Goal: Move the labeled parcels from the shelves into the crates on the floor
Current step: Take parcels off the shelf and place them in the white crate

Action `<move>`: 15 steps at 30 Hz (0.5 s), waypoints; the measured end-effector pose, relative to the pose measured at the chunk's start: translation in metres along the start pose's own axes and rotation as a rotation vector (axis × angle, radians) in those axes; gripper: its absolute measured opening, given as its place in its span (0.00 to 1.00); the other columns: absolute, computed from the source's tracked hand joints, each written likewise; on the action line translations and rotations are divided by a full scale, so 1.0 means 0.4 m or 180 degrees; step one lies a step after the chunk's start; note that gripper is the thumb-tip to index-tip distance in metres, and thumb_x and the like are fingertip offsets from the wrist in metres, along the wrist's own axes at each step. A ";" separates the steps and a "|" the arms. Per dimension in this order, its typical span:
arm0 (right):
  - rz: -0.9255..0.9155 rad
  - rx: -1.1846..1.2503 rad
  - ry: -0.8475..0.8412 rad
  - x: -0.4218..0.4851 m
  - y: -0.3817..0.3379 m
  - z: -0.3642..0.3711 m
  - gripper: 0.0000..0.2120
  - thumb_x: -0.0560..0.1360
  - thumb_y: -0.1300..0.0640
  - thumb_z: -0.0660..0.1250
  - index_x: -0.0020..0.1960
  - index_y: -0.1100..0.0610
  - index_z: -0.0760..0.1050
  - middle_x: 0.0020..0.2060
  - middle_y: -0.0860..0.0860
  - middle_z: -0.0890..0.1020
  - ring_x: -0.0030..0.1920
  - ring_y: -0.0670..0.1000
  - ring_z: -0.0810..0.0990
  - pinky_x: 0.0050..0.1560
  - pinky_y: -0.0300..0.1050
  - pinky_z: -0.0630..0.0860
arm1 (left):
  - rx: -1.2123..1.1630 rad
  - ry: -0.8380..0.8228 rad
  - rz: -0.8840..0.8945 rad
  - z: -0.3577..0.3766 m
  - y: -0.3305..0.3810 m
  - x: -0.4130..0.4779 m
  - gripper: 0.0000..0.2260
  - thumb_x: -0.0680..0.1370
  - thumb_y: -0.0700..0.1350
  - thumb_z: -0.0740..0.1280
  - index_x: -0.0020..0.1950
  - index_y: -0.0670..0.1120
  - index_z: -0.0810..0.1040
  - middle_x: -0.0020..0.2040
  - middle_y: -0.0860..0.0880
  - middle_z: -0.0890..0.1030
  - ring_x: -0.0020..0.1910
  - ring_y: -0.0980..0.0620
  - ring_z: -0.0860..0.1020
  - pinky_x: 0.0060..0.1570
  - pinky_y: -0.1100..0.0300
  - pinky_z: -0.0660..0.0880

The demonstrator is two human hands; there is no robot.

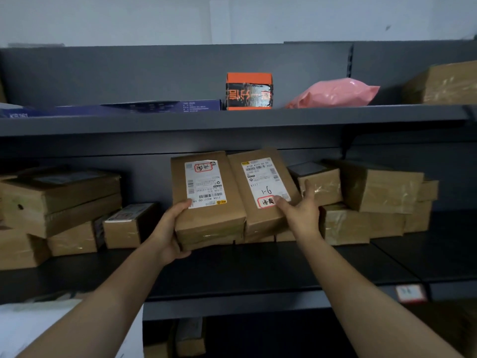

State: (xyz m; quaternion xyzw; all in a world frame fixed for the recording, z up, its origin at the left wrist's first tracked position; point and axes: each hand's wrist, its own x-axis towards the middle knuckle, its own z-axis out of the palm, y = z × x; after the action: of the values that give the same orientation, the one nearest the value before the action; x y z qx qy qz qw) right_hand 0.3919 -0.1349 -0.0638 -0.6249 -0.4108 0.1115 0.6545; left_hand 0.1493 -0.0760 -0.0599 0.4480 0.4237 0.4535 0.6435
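Two parcels, side by side and touching, tilted up at the front of the middle shelf. One white label each. Left parcel: "A027", red-ringed handwriting, unreadable. Right parcel: "K117", handwritten "1-6", red-ringed "济南". Hands apart: left hand grips the left parcel's near corner, thumb on top. Right hand holds the right parcel, thumb on its label. Brown box stacks on both sides, count unclear. Top shelf, four things: blue box, orange box, pink bag, brown box.
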 end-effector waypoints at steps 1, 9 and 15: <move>0.0223 0.0261 -0.0150 0.003 -0.006 -0.012 0.35 0.72 0.54 0.73 0.74 0.56 0.62 0.63 0.53 0.75 0.60 0.54 0.75 0.59 0.48 0.73 | -0.0004 0.0019 0.0021 0.002 -0.005 0.000 0.15 0.71 0.57 0.68 0.53 0.52 0.76 0.49 0.45 0.79 0.49 0.45 0.76 0.43 0.50 0.70; 0.1436 0.1097 -0.1190 -0.001 0.028 -0.068 0.23 0.72 0.46 0.71 0.65 0.44 0.69 0.58 0.50 0.76 0.61 0.55 0.73 0.60 0.60 0.70 | -0.0121 0.0013 0.0117 -0.013 -0.024 -0.012 0.15 0.72 0.56 0.67 0.57 0.55 0.74 0.53 0.47 0.79 0.52 0.45 0.76 0.51 0.48 0.71; 0.1033 0.1299 -0.1139 -0.072 0.002 -0.096 0.27 0.72 0.46 0.69 0.70 0.49 0.68 0.59 0.49 0.78 0.57 0.48 0.76 0.47 0.45 0.73 | -0.0362 -0.0296 0.0250 -0.053 -0.035 -0.057 0.13 0.73 0.54 0.66 0.57 0.55 0.75 0.56 0.48 0.80 0.57 0.45 0.76 0.62 0.42 0.67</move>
State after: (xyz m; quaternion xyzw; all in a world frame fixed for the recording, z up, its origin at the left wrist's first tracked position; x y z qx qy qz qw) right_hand 0.4001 -0.1817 -0.0716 -0.5085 -0.3835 0.4028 0.6573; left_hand 0.1267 -0.0964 -0.0753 0.4475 0.3491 0.4805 0.6686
